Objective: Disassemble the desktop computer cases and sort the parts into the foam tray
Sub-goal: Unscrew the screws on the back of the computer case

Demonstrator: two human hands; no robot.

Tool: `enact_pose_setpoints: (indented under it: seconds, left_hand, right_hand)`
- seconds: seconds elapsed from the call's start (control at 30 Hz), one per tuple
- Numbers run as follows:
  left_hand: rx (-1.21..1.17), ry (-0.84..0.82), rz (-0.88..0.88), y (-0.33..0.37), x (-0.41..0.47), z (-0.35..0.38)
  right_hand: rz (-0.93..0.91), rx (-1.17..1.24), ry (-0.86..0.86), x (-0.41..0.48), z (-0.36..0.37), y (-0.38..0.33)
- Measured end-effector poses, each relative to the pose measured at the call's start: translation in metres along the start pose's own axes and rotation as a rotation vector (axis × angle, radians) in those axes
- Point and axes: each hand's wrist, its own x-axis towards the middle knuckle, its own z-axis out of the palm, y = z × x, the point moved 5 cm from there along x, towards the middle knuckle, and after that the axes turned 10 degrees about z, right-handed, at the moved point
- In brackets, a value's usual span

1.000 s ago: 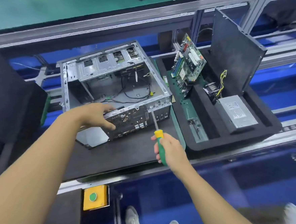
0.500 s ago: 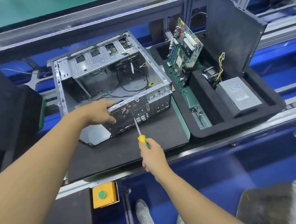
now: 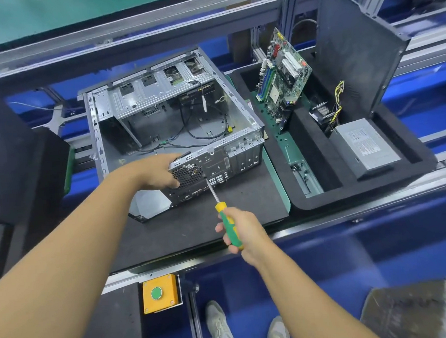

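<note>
An open grey computer case (image 3: 160, 125) lies on a black mat, its rear panel facing me, loose cables inside. My left hand (image 3: 156, 172) grips the top edge of the rear panel beside the fan grille (image 3: 188, 172). My right hand (image 3: 243, 232) is closed on a green and yellow screwdriver (image 3: 223, 213); its tip touches the rear panel just right of the grille. To the right, the black foam tray (image 3: 310, 152) holds a motherboard (image 3: 281, 75) standing on edge, a grey power supply (image 3: 368, 145) with its wires, and a dark side panel (image 3: 353, 54) leaning upright.
A yellow box with a green button (image 3: 159, 293) sits below the bench's front rail. A black foam block (image 3: 10, 157) stands at the left. Small screws (image 3: 297, 167) lie in the tray's narrow green slot. My shoes show on the floor below.
My right hand has carried the screwdriver leftward along the rear panel, from the slot covers to beside the fan grille. My left hand stays on the panel's top edge.
</note>
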Motion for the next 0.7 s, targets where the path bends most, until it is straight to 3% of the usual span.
enact_pose_setpoints:
  seconds: [0.1, 0.23, 0.3, 0.37, 0.47, 0.53, 0.6, 0.7]
  left_hand:
    - [-0.033, -0.011, -0.018, -0.001, 0.001, 0.001]
    - [-0.076, -0.015, -0.058, -0.004, 0.003, 0.001]
    - [-0.104, -0.035, -0.08, -0.006, 0.005, 0.002]
    - [-0.123, -0.052, -0.095, -0.006, 0.006, 0.003]
    - [-0.109, -0.043, -0.106, -0.008, 0.007, 0.002]
    - [-0.088, -0.05, -0.113, -0.008, 0.007, 0.002]
    - [-0.065, -0.055, -0.119, -0.008, 0.007, 0.002]
    - [-0.062, -0.05, -0.116, -0.007, 0.006, 0.001]
  right_hand:
    - [0.213, 0.2, -0.347, 0.004, -0.007, 0.004]
    - [0.197, 0.332, -0.477, 0.008, -0.011, 0.013]
    - [0.143, 0.35, -0.404, 0.007, -0.014, 0.013]
    - [-0.023, 0.173, -0.181, 0.006, -0.021, 0.006]
    - [-0.413, -0.437, 0.339, -0.018, -0.021, -0.015]
    - [-0.567, -0.795, 0.553, -0.033, -0.006, -0.018]
    - [-0.581, -0.851, 0.563, -0.036, 0.002, -0.011]
    - [-0.325, -0.496, 0.305, -0.028, 0.002, -0.009]
